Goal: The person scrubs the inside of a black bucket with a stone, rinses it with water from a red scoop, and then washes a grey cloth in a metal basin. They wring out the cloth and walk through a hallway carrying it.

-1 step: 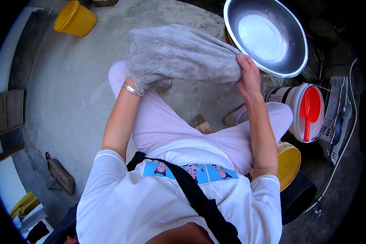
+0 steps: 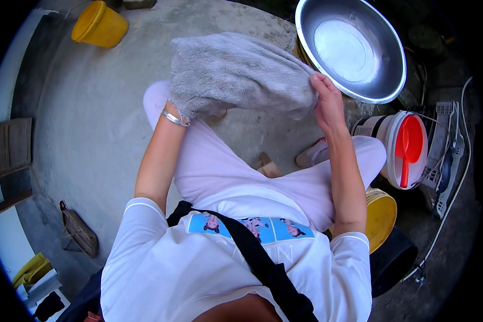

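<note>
A grey, fluffy towel (image 2: 236, 70) stretches between my hands above my knees. At its right end, the fingers and thumb of my right hand (image 2: 328, 99) are closed on the edge. The left end drapes over my left hand, so its fingers are hidden; only the wrist with a silver bracelet (image 2: 175, 118) shows below the cloth. Just beyond my right hand stands a wide metal basin (image 2: 381, 88), tilted in the view.
A yellow bucket (image 2: 104, 29) stands far left on the concrete floor (image 2: 91, 134). To my right are a white bucket (image 2: 392, 166) with a red dipper (image 2: 410, 139), a yellow bucket (image 2: 383, 217), a black container (image 2: 397, 263) and a white hose (image 2: 440, 236). A wooden piece (image 2: 269, 167) lies between my legs.
My right hand has shifted very slightly left and down, and the towel's right end sags a little differently. My left arm has hardly moved.
</note>
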A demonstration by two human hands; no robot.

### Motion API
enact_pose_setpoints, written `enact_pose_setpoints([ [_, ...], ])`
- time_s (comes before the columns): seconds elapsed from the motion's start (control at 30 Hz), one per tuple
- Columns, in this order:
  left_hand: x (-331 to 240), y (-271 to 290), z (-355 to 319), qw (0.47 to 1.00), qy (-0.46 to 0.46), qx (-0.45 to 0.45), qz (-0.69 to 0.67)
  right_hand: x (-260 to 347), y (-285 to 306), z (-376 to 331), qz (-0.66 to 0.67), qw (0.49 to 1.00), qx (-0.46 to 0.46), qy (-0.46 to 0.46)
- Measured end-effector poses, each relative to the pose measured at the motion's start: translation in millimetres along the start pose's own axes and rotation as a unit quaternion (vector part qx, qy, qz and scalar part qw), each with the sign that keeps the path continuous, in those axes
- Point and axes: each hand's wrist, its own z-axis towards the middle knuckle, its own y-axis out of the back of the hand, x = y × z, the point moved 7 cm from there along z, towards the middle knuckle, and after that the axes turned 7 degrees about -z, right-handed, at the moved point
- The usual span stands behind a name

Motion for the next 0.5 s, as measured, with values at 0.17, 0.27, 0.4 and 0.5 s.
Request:
enact_pose_setpoints([
  [0.17,-9,27,22,0.995,-0.052,-0.033,0.076,11,21,-20,-0.238,0.969,0.055,-0.041],
  [0.27,-3,50,36,0.991,-0.065,-0.045,0.106,14,67,-30,-0.265,0.959,0.055,-0.078],
  [0.4,36,94,40,0.995,0.004,-0.029,0.093,41,142,-37,-0.414,0.906,-0.079,0.035],
  [0.5,100,129,21,0.980,0.145,-0.095,-0.094,73,178,-53,-0.564,0.792,-0.195,0.126],
])
